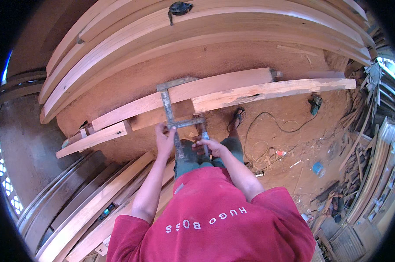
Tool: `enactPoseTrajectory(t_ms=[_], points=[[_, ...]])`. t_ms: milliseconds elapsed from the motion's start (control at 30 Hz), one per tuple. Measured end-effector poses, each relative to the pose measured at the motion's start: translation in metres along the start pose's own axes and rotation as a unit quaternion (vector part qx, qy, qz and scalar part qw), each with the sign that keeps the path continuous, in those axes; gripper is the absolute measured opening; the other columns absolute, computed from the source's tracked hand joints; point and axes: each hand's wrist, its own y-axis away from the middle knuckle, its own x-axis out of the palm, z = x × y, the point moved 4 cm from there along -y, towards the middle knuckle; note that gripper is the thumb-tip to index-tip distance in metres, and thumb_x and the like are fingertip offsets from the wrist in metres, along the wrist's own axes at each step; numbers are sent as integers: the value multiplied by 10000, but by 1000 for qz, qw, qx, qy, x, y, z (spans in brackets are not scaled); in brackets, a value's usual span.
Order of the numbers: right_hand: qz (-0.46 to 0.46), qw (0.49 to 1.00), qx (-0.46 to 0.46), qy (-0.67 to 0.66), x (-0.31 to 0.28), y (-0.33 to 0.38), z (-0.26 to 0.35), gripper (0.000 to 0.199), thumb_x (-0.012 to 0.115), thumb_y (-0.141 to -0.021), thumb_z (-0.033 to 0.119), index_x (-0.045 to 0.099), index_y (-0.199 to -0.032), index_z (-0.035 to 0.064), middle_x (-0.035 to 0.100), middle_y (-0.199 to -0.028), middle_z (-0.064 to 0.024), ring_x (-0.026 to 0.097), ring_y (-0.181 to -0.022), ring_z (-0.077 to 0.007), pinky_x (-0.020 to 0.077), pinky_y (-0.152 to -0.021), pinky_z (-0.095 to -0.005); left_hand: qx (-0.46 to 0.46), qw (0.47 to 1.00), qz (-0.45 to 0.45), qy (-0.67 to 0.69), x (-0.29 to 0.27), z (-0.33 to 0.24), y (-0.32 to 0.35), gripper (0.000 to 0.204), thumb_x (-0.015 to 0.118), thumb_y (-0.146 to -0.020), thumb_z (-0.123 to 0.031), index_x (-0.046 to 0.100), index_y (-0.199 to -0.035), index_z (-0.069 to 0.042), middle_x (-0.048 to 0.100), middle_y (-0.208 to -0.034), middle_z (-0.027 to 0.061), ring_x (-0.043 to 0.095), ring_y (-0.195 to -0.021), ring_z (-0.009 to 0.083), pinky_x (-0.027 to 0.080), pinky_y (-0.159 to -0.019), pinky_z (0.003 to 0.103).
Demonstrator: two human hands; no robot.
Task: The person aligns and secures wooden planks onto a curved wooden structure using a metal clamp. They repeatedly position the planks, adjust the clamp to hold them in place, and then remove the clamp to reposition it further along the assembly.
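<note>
A worn metal bar clamp [167, 105] reaches across the wooden beams in front of me. Its far jaw lies over the long beam [228, 84], while the sliding arm with its screw is on my side. My left hand [164, 139] is closed around the clamp's bar near the sliding arm. Lower on the screw, my right hand [209, 146] grips the handle. A shorter timber [267, 91] lies against the near side of the beam to the right, and another short piece [95, 139] lies to the left. Whether the jaws press on the wood I cannot tell.
Long planks [215, 27] lie across the far side, with a black tape measure [180, 8] on top. More boards [92, 205] lie at lower left. A corded power tool [315, 104] sits on the dirt floor at right, its cable looping near my feet. Scrap wood [337, 201] lines the right.
</note>
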Motion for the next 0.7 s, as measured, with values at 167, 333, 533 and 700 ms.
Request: enactPoseTrajectory(t_ms=[167, 333, 533, 700], points=[[-62, 996, -56, -26, 4, 1, -2, 311, 674, -894, 216, 612, -1183, 119, 609, -781, -5, 556, -582, -110, 463, -523, -270, -196, 943, 106, 246, 28, 13, 15, 263, 563, -1024, -318, 485, -1079, -73, 598, -755, 54, 589, -581, 139, 498, -532, 301], [-177, 976, -128, 25, 7, -3, -8, 240, 676, -858, 210, 656, -1057, 77, 579, -669, -18, 529, -515, -119, 456, -489, -302, -179, 955, 91, 217, 35, 16, 13, 296, 520, -1041, -370, 450, -992, -86, 509, -660, 22, 519, -490, 118, 443, -438, 288], [-604, 711, -119, 340, 38, 7, -1, 478, 747, -779, 340, 616, -1081, -7, 715, -999, -233, 704, -912, -409, 550, -816, -487, -183, 946, 98, 248, 42, 31, 10, 308, 506, -1042, -401, 423, -1004, -106, 493, -658, 10, 489, -480, 110, 429, -428, 277], [-469, 797, -232, 301, 32, 14, 0, 475, 696, -846, 386, 604, -1124, 12, 702, -950, -200, 693, -894, -348, 524, -783, -456, -209, 938, 103, 258, 39, 28, 7, 304, 528, -1030, -413, 422, -984, -133, 482, -651, -11, 479, -481, 101, 426, -420, 270]])
